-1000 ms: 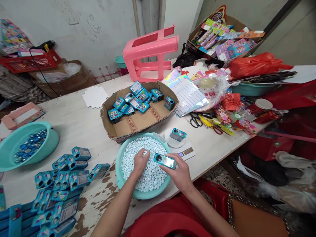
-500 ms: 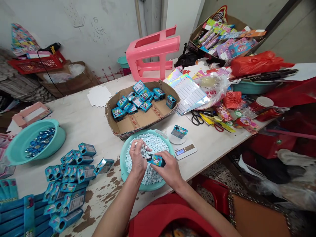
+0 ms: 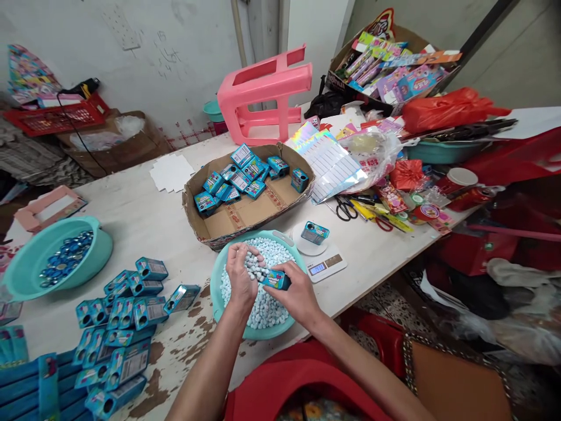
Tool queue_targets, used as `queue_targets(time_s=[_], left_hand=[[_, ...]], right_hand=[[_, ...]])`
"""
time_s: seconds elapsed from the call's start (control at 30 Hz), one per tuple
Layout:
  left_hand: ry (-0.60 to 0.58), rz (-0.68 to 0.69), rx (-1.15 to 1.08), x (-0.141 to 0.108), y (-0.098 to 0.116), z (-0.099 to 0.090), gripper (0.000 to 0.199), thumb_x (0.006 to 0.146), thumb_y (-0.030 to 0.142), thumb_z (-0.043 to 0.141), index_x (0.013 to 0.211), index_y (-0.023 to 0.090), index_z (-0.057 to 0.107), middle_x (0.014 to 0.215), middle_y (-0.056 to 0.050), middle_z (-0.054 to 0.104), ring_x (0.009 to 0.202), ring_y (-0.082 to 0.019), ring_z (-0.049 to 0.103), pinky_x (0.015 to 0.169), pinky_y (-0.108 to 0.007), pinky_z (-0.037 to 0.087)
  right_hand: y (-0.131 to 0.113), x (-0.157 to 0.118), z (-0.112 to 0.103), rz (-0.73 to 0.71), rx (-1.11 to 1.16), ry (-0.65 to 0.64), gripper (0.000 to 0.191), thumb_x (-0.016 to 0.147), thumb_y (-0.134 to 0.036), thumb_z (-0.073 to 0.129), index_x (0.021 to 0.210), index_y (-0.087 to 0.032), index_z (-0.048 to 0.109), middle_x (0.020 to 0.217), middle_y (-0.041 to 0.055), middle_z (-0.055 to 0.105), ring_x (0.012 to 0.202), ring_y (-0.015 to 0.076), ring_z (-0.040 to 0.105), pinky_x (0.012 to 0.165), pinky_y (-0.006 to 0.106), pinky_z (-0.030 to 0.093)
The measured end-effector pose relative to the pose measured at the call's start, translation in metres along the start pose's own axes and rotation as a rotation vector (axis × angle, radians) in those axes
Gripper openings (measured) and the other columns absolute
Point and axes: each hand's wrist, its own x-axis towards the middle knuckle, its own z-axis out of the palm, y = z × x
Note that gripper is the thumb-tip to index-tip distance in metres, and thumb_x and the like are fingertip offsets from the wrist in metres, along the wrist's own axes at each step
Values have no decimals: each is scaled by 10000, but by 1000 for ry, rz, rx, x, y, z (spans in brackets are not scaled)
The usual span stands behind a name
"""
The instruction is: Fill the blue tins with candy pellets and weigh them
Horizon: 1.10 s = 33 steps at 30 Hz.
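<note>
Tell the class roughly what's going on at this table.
Someone's left hand cups pale pellets over a bowl of more. The right hand holds a small blue box with one end at those pellets. Another box sits on a scale, and more boxes lie in a cardboard tray.

The right fingers (image 3: pixel 293 273) cover the rear of the small blue box (image 3: pixel 275 279); white pellets (image 3: pixel 254 268) by the left fingers (image 3: pixel 235 263) mask its other end. Right of both, the scale display (image 3: pixel 318 268) is too small to read. Far left of the fingers, the frame's edge cuts off blue packs (image 3: pixel 21 380).
</note>
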Motion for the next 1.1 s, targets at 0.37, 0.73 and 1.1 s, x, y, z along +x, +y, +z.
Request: queue_targets(time_s=[0.37, 0.73, 1.1], left_hand=[[-72, -29, 4, 2, -3, 3, 253, 778, 399, 588, 760, 184, 457, 734, 7, 548, 559, -95, 535, 529, -224, 449], [-82, 41, 57, 8, -5, 11, 285, 798, 393, 580, 660, 172, 463, 624, 22, 502, 498, -73, 473, 479, -194, 394], [-68, -141, 43, 17, -7, -3, 339, 766, 468, 623, 701, 166, 483, 504, 52, 451, 360, -36, 356, 336, -146, 228]], right_hand=[[9, 3, 6, 21, 44, 3, 277, 657, -193, 738, 905, -217, 617, 871, 9, 592, 859, 202, 577, 768, 316, 460], [6, 10, 5, 12, 58, 47, 292, 667, -172, 723, 937, -223, 622, 905, 28, 609, 885, 219, 580, 796, 342, 469], [27, 8, 20, 79, 183, 42, 360, 594, -169, 792, 919, -231, 649, 878, 0, 608, 856, 190, 591, 774, 309, 479]])
